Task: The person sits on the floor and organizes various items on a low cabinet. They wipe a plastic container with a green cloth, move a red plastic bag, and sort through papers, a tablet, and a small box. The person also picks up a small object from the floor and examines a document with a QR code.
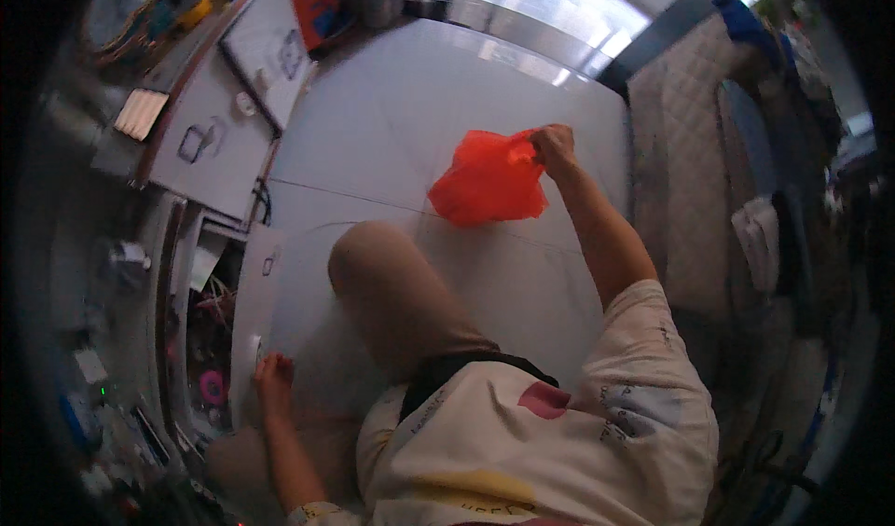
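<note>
My right hand (554, 146) is closed on the gathered top of a red plastic bag (489, 183), held out in front of me above the pale tiled floor. The bag spreads to the left of the fist; its contents cannot be made out. Down at the left, my left hand (275, 372) is by the white front of an open drawer (253, 316), close to its knob. Its fingers look curled, but whether they grip the knob is not clear. Inside the drawer lie a pink ring-shaped object (212, 387) and other small things.
A white cabinet (203, 134) with doors and handles runs along the left, a cluttered top beside it. At the right stands a sofa with a quilted cover (689, 120), cloths on it. My bent knee (370, 260) is between the drawer and the bag.
</note>
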The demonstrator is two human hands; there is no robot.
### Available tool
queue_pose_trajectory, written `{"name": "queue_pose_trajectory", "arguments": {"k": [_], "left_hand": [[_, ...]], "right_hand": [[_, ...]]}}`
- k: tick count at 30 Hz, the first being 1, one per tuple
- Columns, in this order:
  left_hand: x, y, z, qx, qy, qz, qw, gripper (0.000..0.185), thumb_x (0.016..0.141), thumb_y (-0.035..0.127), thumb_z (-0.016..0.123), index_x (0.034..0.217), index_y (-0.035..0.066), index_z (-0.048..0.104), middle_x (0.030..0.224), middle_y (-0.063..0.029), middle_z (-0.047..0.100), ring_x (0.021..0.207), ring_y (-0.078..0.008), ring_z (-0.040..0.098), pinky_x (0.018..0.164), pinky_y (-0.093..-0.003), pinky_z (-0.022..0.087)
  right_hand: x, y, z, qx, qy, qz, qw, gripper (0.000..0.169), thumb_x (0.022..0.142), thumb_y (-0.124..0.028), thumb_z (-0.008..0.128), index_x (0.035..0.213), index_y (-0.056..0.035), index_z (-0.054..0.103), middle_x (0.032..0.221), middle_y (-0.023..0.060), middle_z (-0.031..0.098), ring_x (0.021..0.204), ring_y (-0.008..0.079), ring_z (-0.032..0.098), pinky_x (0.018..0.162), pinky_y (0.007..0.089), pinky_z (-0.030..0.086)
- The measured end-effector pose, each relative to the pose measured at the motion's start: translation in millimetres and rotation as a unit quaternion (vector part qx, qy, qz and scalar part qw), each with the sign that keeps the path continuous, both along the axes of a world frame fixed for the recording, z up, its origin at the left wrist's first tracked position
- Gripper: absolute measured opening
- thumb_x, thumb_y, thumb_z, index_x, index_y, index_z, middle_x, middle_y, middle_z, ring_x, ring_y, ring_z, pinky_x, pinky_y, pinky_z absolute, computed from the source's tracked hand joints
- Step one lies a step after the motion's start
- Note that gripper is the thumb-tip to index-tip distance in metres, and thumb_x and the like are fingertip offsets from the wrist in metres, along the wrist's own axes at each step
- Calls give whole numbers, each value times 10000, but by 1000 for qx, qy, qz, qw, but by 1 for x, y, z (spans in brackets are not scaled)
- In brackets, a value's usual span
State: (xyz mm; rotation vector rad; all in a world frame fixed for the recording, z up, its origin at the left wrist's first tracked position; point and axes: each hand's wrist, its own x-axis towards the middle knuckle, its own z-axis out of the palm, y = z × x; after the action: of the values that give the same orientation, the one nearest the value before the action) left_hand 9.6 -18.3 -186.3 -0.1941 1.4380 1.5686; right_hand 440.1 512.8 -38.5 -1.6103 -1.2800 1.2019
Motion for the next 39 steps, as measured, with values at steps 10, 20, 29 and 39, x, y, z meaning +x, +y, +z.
{"name": "queue_pose_trajectory", "arguments": {"k": [10,20,29,39], "left_hand": [[-27,2,49,-379,307,-727,484,488,683,363,712,994,3,602,936,-167,634,856,-283,613,703,-382,471],[-23,15,99,-498,277,-784,247,604,669,476,677,1071,31,606,1047,-175,618,958,-298,599,784,-392,461],[-35,-4,86,-542,268,-776,182,622,670,498,661,1083,37,603,1068,-172,611,979,-298,591,804,-394,453],[-30,0,89,-541,291,-768,182,643,671,522,643,1097,43,600,1092,-170,602,1004,-297,583,827,-396,445]], "right_hand": [[84,-39,14,-32,40,-186,981,146,690,14,538,553,6,489,558,79,480,458,174,455,371,324,356],[199,-83,-9,-63,122,-359,923,88,716,9,506,630,0,520,597,75,470,440,171,411,369,312,347],[284,-131,-5,-70,145,-461,872,67,719,-17,498,657,-41,485,595,51,425,406,143,335,365,298,335],[364,-174,-37,-67,94,-540,834,126,676,-23,508,641,-84,404,583,39,397,400,153,310,383,310,358]]}}
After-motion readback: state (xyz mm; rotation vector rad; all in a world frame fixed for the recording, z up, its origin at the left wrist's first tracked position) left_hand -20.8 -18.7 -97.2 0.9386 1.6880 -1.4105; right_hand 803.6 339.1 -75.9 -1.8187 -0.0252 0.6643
